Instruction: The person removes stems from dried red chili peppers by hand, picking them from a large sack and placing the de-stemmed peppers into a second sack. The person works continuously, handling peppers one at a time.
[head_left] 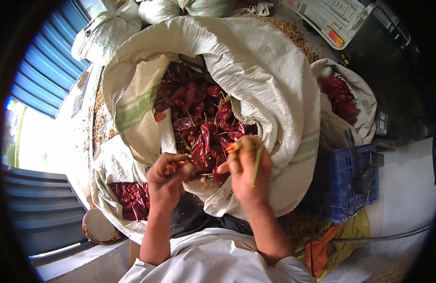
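Observation:
A large white woven sack (253, 67) with green stripes gapes before me, its rim rolled outward. Dried red chili peppers (207, 136) fill the opening, some with stems attached. My left hand (165, 189) is over the sack's near rim, fingers curled around dark red chili pieces (173, 167). To its right, my right hand (251, 173) pinches a chili's stem end (233, 147), which looks orange and torn. A thin green stalk (257, 164) sticks out along the back of that hand. My fingers cover much of both held pieces.
A smaller sack of red chilies (131, 198) stands at the near left, another (338, 99) at the right. A blue plastic crate (352, 184) is on the right. Tied sacks (104, 37) and a vehicle's tail light (334, 36) are behind. Chili debris (292, 35) litters the floor.

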{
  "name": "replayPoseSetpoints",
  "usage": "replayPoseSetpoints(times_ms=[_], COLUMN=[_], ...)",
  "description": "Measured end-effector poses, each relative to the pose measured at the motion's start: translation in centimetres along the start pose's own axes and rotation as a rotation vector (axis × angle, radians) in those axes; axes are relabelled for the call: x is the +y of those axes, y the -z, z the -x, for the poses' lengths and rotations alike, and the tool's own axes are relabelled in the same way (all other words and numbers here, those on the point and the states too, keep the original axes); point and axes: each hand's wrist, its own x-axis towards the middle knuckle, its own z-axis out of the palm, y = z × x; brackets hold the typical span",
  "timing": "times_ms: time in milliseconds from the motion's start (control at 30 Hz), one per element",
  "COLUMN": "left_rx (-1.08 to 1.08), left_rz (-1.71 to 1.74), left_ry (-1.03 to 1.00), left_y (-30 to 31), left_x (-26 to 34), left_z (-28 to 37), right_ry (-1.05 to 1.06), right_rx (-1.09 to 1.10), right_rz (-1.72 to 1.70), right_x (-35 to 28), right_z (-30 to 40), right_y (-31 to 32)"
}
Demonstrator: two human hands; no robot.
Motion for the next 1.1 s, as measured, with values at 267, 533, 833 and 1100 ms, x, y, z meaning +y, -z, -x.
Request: replayPoseSetpoints(times_ms=[267, 533, 833, 1100], left_rx=[0.035, -0.017, -0.08, -0.069], left_rz=[-1.122, -1.136, -1.048, 0.153], left_ry=[-0.308, -0.591, -1.067, 0.201], left_y=[0.2, 0.5, -2.1, -1.2], left_x=[-1.2, -1.6, -0.5, 0.3], left_z=[-9.9, -11.3, -3.5, -1.4], right_ry=[-0.286, -0.359, -0.421, 0.09], right_rx=[-0.216, -0.151, -0.284, -0.277], right_rz=[-0.088, -0.095, 0.226, 0.9], right_x=[0.8, 2.1, 1.2, 1.0], right_z=[-0.8, -1.7, -1.3, 0.6], right_y=[1.9, 3.5, 2.4, 0.8])
